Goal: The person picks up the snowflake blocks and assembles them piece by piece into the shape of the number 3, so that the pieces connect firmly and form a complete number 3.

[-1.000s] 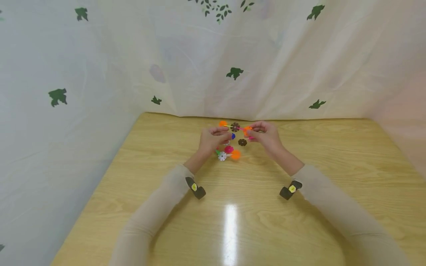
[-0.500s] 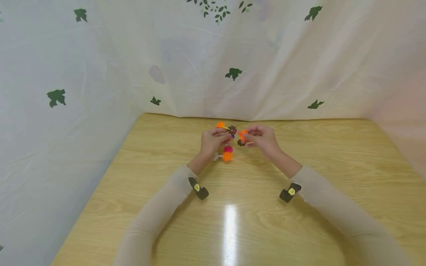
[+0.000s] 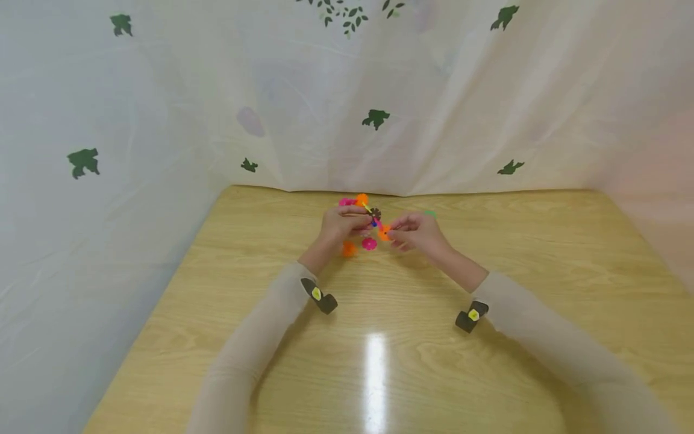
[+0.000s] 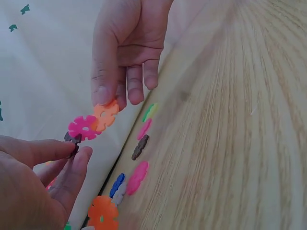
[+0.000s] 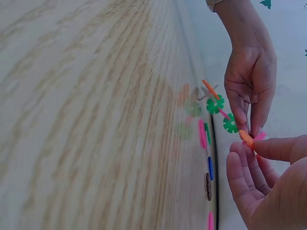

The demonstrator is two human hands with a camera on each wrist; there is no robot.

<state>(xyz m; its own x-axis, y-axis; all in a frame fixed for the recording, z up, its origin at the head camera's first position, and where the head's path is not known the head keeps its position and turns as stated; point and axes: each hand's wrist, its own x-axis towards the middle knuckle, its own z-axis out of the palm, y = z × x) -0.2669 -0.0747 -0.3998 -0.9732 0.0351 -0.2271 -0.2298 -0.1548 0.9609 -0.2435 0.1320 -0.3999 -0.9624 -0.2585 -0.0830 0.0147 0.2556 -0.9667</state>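
My left hand (image 3: 338, 224) pinches a chain of notched plastic snowflake discs at a dark brown disc (image 4: 72, 140). From there a pink disc (image 4: 83, 128) links to an orange disc (image 4: 106, 116), which my right hand (image 3: 422, 234) pinches between thumb and fingers. Seen from the right wrist, the chain goes on past the left fingertips with a green disc (image 5: 230, 123), another green disc (image 5: 215, 104) and an orange end piece (image 5: 210, 89). The left hand covers part of the chain in the head view.
Under the hands, loose discs lie on the wooden table (image 3: 434, 349): a pink one (image 4: 138, 177), a blue one (image 4: 117, 185), a brown one (image 4: 140, 147) and a green one (image 3: 430, 213). A patterned curtain (image 3: 303, 120) hangs along the table's back edge.
My right hand has come slightly left and nearer with the orange disc. The chain has turned, its near orange end swinging left toward my left wrist.
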